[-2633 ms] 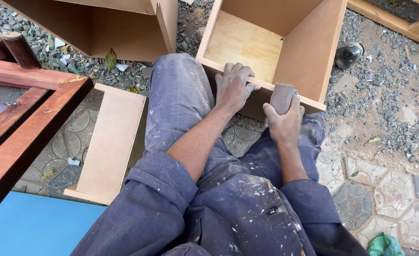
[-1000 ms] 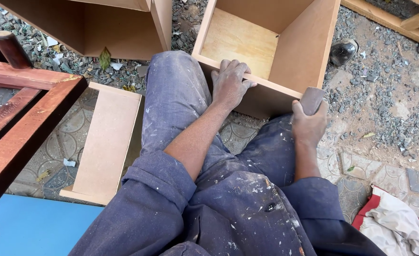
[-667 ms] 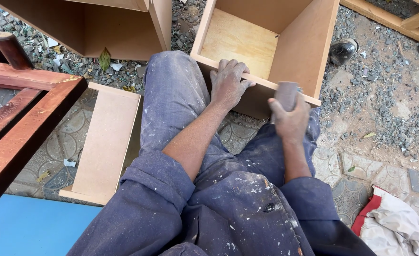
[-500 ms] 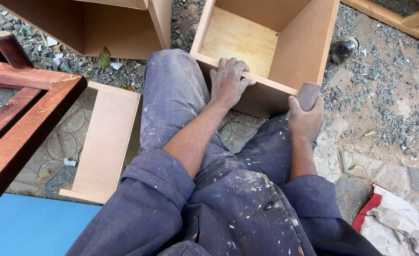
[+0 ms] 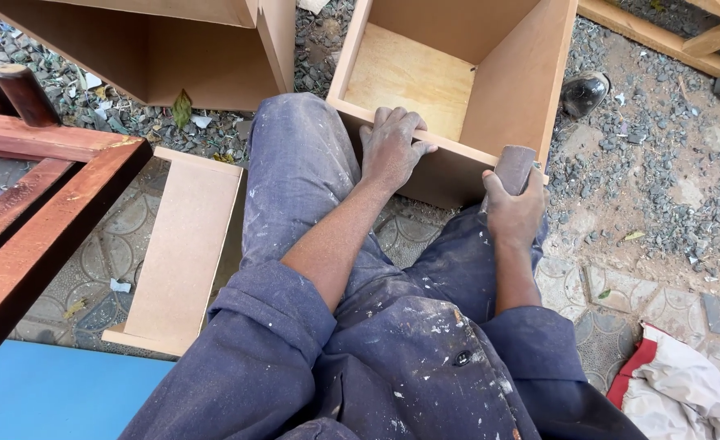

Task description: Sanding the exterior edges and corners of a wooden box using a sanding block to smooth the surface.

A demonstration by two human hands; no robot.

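Observation:
An open wooden box (image 5: 413, 77) of light brown board stands on the ground between my knees. My left hand (image 5: 391, 145) lies flat on the box's near edge, fingers spread over the rim. My right hand (image 5: 513, 213) grips a small brownish sanding block (image 5: 514, 168) and presses it against the near right corner of the same edge. Both forearms reach out from rolled blue, paint-spattered sleeves.
A flat board panel (image 5: 182, 244) lies on the patterned paving at left. A second open box (image 5: 156, 49) stands at the back left. A red-brown wooden frame (image 5: 46, 224) crosses the left side. A dark shoe (image 5: 584, 91) sits on the gravel, a red and white cloth (image 5: 678, 391) at lower right.
My right hand has slid the sanding block back and forth along the box's near edge and now sits at its right corner. The left hand has stayed on the rim.

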